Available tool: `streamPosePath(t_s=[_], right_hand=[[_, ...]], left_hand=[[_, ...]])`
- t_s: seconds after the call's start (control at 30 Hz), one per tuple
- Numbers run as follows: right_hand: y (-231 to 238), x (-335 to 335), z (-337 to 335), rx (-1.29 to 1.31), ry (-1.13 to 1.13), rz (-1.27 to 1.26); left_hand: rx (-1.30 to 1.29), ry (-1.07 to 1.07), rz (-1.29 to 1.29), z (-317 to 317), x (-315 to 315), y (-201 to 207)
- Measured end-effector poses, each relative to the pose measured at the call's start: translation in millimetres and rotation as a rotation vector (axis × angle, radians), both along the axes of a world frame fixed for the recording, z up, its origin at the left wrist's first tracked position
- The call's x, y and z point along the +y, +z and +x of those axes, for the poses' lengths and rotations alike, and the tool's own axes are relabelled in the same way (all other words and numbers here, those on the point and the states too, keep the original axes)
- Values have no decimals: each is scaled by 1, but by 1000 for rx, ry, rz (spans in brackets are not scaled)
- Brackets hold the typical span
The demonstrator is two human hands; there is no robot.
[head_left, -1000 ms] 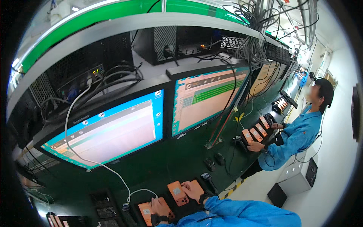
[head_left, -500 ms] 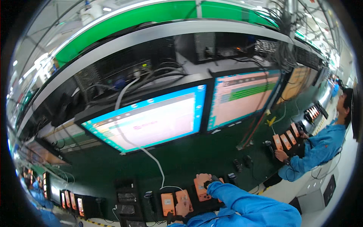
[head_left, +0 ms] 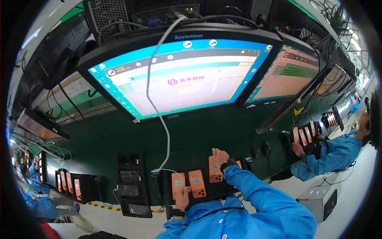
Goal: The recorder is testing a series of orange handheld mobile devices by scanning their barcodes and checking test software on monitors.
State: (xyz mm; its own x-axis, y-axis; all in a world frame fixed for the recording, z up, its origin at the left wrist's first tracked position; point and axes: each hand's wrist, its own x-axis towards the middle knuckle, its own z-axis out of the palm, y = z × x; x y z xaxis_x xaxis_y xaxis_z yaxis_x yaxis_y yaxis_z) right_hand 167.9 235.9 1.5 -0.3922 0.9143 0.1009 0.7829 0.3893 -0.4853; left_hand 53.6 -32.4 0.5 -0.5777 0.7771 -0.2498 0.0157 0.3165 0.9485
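My left hand (head_left: 182,198) is at the lower end of an orange phone (head_left: 178,182), its fingers closed on the lower edge. A thin white cable (head_left: 167,127) runs down past the monitor to this phone's top. Just right of it, a second orange phone (head_left: 196,182) lies back up. My right hand (head_left: 219,157) lies over the upper right of a third orange phone (head_left: 215,172), fingers stretched forward past its top edge. Another orange phone (head_left: 238,164) shows partly behind my right forearm. The phones lie on a black tray (head_left: 209,192).
A lit monitor (head_left: 191,85) stands ahead, a second monitor (head_left: 284,73) to its right. Left is a black rack (head_left: 129,187) of dark phone-shaped pieces; beside it stands a black handheld device (head_left: 156,175). A co-worker (head_left: 330,153) in blue handles phones at right.
The view has tilted down toward the table. My left hand has shifted from the second phone to the leftmost one. My right hand has slid toward the far end of the third phone.
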Motion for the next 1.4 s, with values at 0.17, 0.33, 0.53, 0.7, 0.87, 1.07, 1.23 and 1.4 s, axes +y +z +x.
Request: streamPosePath(t_s=[0.17,0.33,0.53,0.7,0.87,1.07,1.23,1.4], right_hand=[[9,-26,10,3,-30,17],[8,-47,45,106,78,167],[47,-71,140,108,-416,68],[-9,-107,217,132,-549,-377],[23,-80,213,93,-499,-418],[9,-6,180,582,-337,-433],[-36,97,121,462,-410,-351],[-86,164,56,558,-730,-484]], left_hand=[[177,177,-1,-20,-4,46],[459,343,-128,-32,-28,-3],[170,372,-529,-18,-57,-15],[281,341,-633,-11,-49,-15],[355,397,-594,-28,-32,37],[287,401,-127,-78,19,17],[249,538,-98,-134,95,-66],[655,-36,131,-175,140,-109]])
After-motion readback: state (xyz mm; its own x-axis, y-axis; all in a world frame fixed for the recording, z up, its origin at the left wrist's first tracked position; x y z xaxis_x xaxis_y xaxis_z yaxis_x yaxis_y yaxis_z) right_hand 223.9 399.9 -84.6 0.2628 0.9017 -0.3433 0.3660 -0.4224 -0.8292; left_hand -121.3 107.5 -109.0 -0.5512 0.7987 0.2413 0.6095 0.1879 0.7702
